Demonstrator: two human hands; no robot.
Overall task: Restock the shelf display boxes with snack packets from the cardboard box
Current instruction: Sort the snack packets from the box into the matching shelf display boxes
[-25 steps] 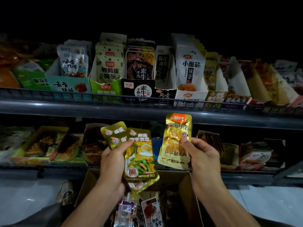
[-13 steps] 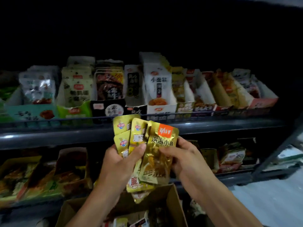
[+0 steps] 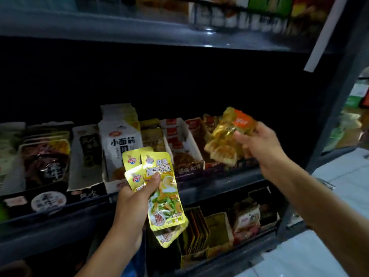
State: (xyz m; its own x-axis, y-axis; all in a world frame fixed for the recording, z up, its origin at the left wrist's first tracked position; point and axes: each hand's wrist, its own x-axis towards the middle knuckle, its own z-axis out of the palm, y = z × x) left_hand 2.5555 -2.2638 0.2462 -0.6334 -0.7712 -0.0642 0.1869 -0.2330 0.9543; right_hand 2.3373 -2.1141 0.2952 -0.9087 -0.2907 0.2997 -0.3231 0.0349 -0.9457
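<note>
Dark shelf (image 3: 209,182) ahead, display boxes (image 3: 185,144) crowding its front edge, black open space above them. My left hand (image 3: 131,204) grips fanned yellow packets (image 3: 159,188) at six o'clock; my right hand (image 3: 259,144) pinches a gold packet (image 3: 227,140) at two o'clock, over the boxes.

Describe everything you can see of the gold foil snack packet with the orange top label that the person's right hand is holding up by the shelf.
The gold foil snack packet with the orange top label is a flat, shiny, crinkled pouch, blurred by motion, so its print is unreadable. It looks like metallised plastic, with paler snack pictures near its lower end. It is tilted, the orange end up and to the right. The right hand pinches its upper part, holding it in the air before the display boxes on the shelf's right side; whether it touches them cannot be told.
</note>
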